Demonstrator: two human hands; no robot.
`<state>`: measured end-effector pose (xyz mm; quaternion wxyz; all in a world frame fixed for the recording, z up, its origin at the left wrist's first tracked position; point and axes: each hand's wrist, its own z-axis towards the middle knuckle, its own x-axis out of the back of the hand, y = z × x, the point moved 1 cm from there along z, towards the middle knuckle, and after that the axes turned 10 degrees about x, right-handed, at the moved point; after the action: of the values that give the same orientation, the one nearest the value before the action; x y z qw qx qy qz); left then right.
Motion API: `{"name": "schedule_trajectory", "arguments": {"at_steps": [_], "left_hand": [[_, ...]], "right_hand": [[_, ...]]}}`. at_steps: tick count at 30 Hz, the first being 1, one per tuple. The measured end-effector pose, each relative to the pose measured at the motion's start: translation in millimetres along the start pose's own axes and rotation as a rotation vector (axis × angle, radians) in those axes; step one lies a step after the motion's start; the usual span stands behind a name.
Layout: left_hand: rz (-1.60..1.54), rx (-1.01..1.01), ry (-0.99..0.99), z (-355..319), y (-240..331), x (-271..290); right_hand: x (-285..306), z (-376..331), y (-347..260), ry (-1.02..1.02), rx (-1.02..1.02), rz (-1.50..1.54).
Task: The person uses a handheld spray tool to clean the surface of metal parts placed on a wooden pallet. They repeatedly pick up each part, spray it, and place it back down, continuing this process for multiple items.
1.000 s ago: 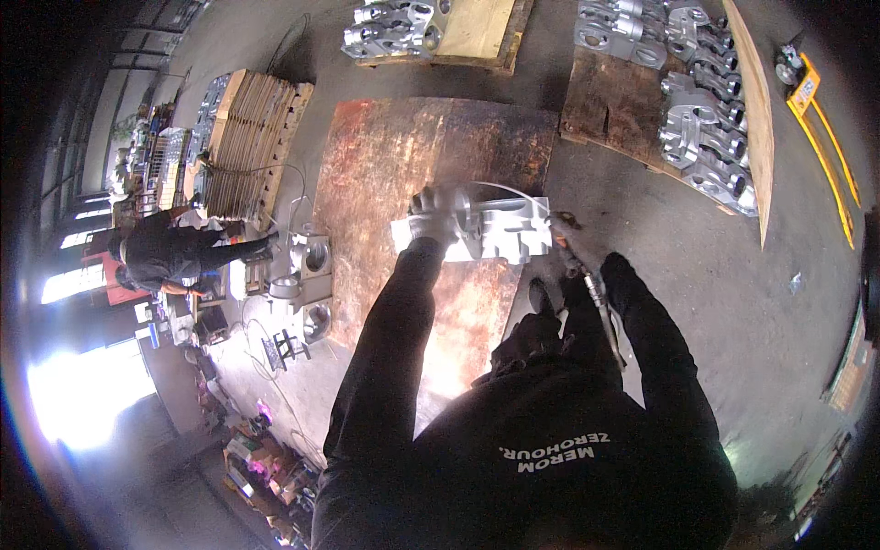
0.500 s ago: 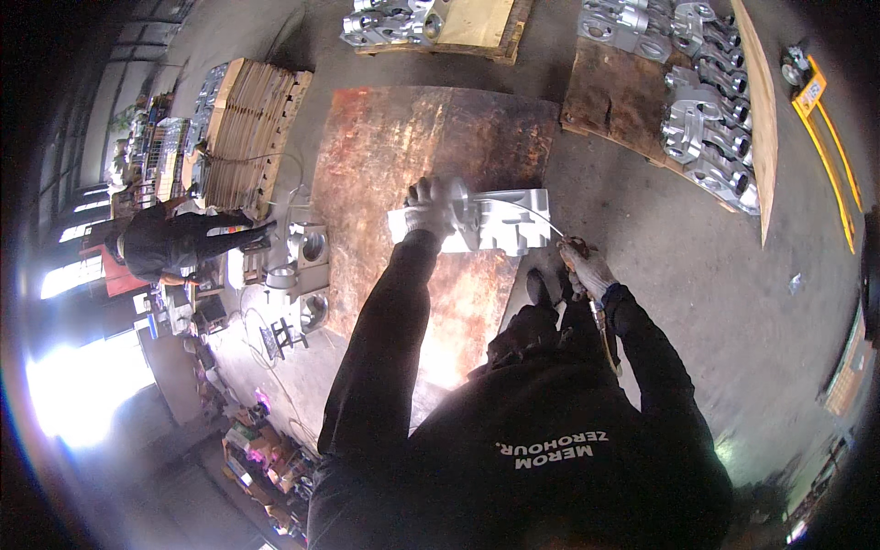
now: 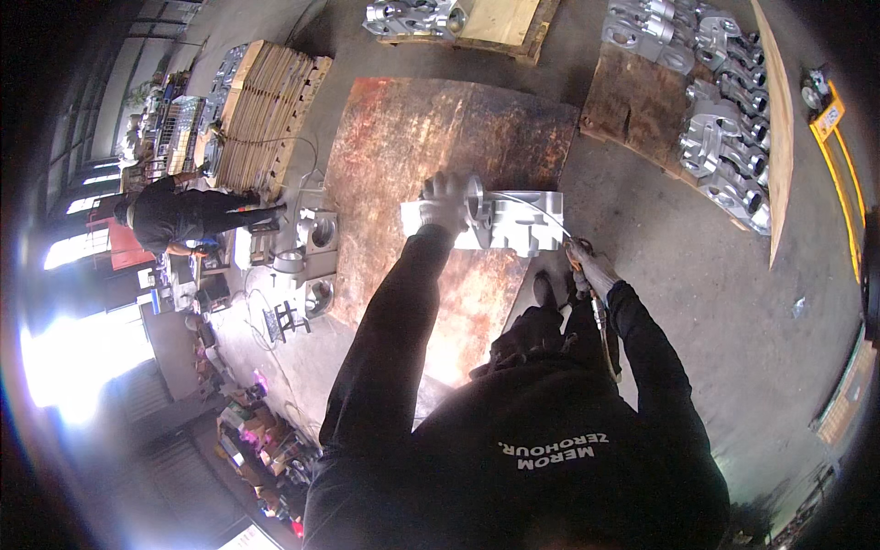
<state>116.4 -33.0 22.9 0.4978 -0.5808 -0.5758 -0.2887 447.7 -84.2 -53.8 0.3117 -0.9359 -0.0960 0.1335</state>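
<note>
- One rust-stained work surface (image 3: pixel 440 128) spans the middle.
- Wooden pallet (image 3: pixel 632 103) at right carries rows of silver castings (image 3: pixel 715 128).
- Slatted wooden stack (image 3: pixel 268 115) and a co-worker (image 3: pixel 183 215) stand left.
- Yellow metal frame (image 3: pixel 839 160) is far right.
- Ribbed metal workpiece (image 3: pixel 524 218) lies on the work surface.
- Hands are apart: the blurred left hand (image 3: pixel 443 203) covers the workpiece's left part, grip unclear; the right hand (image 3: pixel 598 269) is clamped round a hose-fed tool (image 3: pixel 577 251).

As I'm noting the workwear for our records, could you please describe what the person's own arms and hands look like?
The left sleeve and right sleeve are long and black, with no markings that I can make out. The left hand and right hand appear to wear pale greyish-white gloves; blur hides finer detail.
</note>
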Motion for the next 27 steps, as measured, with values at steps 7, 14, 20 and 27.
{"name": "schedule_trajectory", "arguments": {"at_steps": [7,14,20,27], "left_hand": [[-0.001,0.071,-0.024,2.5,2.7,-11.0],[0.004,0.038,-0.029,12.2,-9.9,-24.1],[-0.001,0.063,-0.033,14.9,-3.1,-17.6],[-0.172,0.098,-0.077,0.3,-5.9,-5.4]], "right_hand": [[-6.9,18.0,12.2,-0.102,-0.010,0.015],[-12.5,50.2,22.8,-0.147,-0.019,-0.016],[10.9,-11.5,-12.1,0.095,0.160,0.040],[47.5,-77.4,-46.8,0.144,0.234,-0.211]]}}
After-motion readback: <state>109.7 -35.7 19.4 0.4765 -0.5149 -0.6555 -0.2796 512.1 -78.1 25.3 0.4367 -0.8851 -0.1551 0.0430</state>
